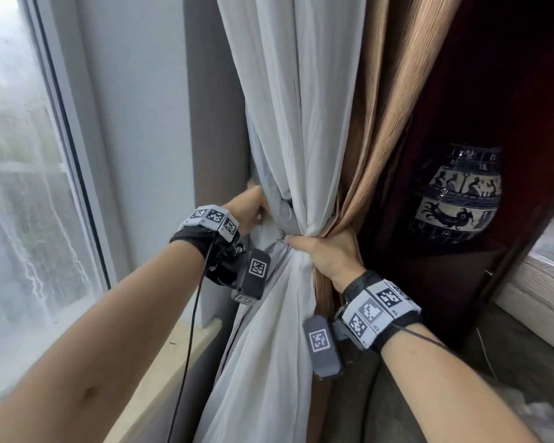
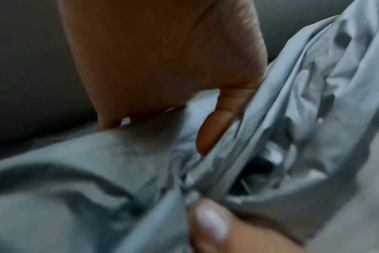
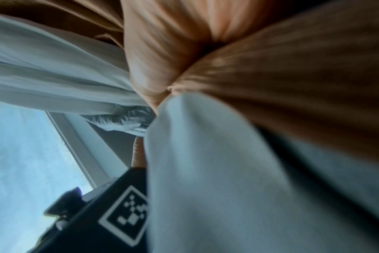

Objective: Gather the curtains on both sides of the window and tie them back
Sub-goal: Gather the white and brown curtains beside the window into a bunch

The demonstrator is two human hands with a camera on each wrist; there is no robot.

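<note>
A white sheer curtain (image 1: 301, 123) and a tan ribbed curtain (image 1: 384, 129) hang bunched together right of the window. My right hand (image 1: 330, 251) grips both at the pinched waist, fingers wrapped round the bundle. My left hand (image 1: 250, 209) is at the bundle's left side, its fingers curled into the grey-white folds. In the left wrist view a left finger (image 2: 214, 133) hooks into a strip of grey fabric (image 2: 270, 137), and a thumb (image 2: 210, 224) of the other hand presses the folds below. In the right wrist view the tan cloth (image 3: 270, 85) and white cloth (image 3: 216, 171) fill the frame.
The window pane (image 1: 23, 187) and its pale frame (image 1: 77, 148) lie to the left, with a beige sill (image 1: 179, 346) below. A dark wooden cabinet holding a blue-and-white vase (image 1: 458, 196) stands close on the right. A black cable (image 1: 192, 314) hangs from my left wrist.
</note>
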